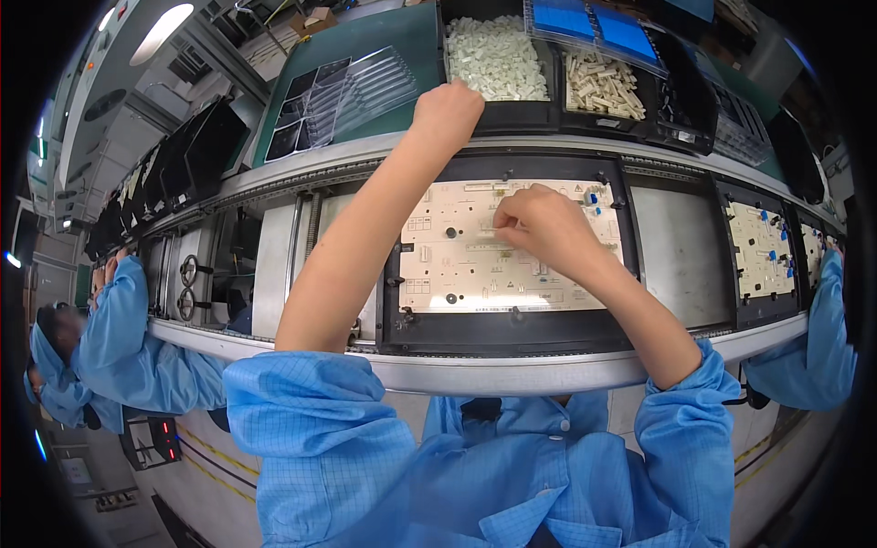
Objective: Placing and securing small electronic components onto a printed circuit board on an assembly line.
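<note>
My left hand (448, 114) reaches forward to the near left corner of a black bin (513, 115) full of small white plastic connectors (498, 57). Its fingers are bunched together, and their tips are turned away, so anything in them is hidden. Over the middle of a cream circuit board (493, 294), my right hand (546, 228) has thumb and forefinger pinched close to the surface. Whatever that pinch may hold is too small to make out. The board lies flat in a black carrier frame (512, 338), with a few blue components (592, 198) at its upper right.
A second bin holds cream connectors (603, 87). Clear plastic trays (365, 91) lie on the green surface at left; blue trays (594, 26) sit behind the bins. Further right along the metal-railed line is another board (761, 247). Co-workers' blue sleeves (151, 338) show at both sides.
</note>
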Available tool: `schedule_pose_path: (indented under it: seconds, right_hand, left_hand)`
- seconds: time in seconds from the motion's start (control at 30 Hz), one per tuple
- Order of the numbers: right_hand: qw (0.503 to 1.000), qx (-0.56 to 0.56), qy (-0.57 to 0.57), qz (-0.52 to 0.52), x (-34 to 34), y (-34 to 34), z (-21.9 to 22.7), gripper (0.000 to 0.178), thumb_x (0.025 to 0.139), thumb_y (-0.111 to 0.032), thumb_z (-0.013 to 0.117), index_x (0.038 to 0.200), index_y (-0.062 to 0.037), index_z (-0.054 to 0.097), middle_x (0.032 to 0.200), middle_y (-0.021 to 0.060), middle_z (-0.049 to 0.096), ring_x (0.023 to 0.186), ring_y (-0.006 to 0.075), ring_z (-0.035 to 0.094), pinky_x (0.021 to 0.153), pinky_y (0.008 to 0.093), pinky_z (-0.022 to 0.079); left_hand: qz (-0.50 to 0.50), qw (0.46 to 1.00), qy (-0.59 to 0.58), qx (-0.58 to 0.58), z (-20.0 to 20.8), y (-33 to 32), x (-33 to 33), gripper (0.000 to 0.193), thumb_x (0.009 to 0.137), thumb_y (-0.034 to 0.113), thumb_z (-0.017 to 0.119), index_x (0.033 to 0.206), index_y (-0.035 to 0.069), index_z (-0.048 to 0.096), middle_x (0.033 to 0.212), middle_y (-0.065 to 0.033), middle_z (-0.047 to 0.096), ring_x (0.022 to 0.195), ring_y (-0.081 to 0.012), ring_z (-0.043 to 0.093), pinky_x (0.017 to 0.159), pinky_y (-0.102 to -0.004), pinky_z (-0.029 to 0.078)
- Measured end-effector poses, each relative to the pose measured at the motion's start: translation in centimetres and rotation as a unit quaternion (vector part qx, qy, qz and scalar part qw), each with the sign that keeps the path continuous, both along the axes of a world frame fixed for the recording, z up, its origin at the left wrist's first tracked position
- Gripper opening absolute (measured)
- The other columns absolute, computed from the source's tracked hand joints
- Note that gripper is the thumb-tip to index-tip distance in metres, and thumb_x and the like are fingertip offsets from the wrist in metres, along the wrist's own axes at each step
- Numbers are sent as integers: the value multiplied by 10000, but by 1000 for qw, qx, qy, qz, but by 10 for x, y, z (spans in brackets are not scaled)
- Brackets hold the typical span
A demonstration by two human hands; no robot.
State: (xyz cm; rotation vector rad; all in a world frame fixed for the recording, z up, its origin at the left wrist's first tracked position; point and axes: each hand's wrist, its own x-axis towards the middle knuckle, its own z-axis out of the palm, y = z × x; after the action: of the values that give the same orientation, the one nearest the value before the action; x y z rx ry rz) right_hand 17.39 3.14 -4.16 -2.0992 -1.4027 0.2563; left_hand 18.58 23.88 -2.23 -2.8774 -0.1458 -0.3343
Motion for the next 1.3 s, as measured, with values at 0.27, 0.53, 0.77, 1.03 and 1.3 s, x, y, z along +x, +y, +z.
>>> schedule_pose_path:
  seconds: [0.27,0.53,0.77,1.03,1.3]
  right_hand:
    - [986,-31,-165,19,-14,13,-15,60,692,-106,651,675,-53,631,759,79,586,808,252,573,670,372,499]
    - [983,-39,-178,20,-8,9,-14,90,680,-134,671,683,-56,626,746,76,597,807,246,589,657,370,494]
    - [994,-53,-54,-76,31,-20,18,166,699,-190,693,795,-63,646,746,57,628,773,232,614,650,348,476]
    - [933,126,-66,-331,210,-103,-1,158,794,-181,651,908,-79,690,816,88,690,759,179,662,701,294,505]
    - [928,-195,-95,-302,327,-95,-20,306,795,-241,650,1054,-79,652,1065,133,654,1005,294,616,885,387,472]
  left_hand:
    - [-23,999,20,-32,2,6,6,118,755,31,609,854,33,674,897,-159,672,855,-308,672,688,-389,559]
    - [-27,997,-29,-62,4,12,8,112,768,17,566,869,29,613,825,-168,646,826,-352,640,671,-416,530]
    - [-45,992,16,-119,5,39,21,103,775,73,600,867,91,643,855,-119,665,867,-319,625,711,-419,497]
    - [-93,932,-127,-328,16,7,-22,93,779,44,626,871,29,630,817,-98,659,784,-214,646,691,-323,502]
    - [11,672,-22,-740,3,-45,-122,201,832,72,659,1000,-36,655,834,-42,661,761,-83,599,697,-207,481]
